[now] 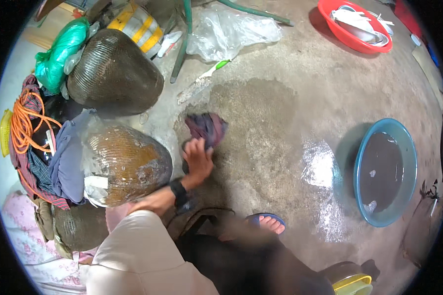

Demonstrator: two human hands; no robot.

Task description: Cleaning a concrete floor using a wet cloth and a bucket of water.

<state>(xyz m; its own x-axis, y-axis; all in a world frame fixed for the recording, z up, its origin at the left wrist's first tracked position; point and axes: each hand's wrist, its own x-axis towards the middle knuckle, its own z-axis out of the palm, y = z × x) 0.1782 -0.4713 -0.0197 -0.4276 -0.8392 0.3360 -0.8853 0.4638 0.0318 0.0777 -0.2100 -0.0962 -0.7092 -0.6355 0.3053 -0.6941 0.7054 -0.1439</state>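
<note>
My left hand (198,160) reaches down to the concrete floor from a pale sleeve, with a dark watch (179,193) on its wrist. Its fingers are closed over a crumpled maroon and dark cloth (207,127) on the floor. The cloth is slightly blurred. A damp, darker patch (261,105) of concrete spreads around and to the right of it. Just left of the hand lies a ribbed brown jar (133,162), plastic wrapped about its left end. My right hand is out of the picture.
A blue basin (360,167) of murky water stands at right, beside a shiny wet patch (325,172). A red basin (325,14) with dishes sits far right. Another dark ribbed jar (113,73), orange rope (22,128), clear plastic (231,34) and green metal legs (182,54) occupy the far left.
</note>
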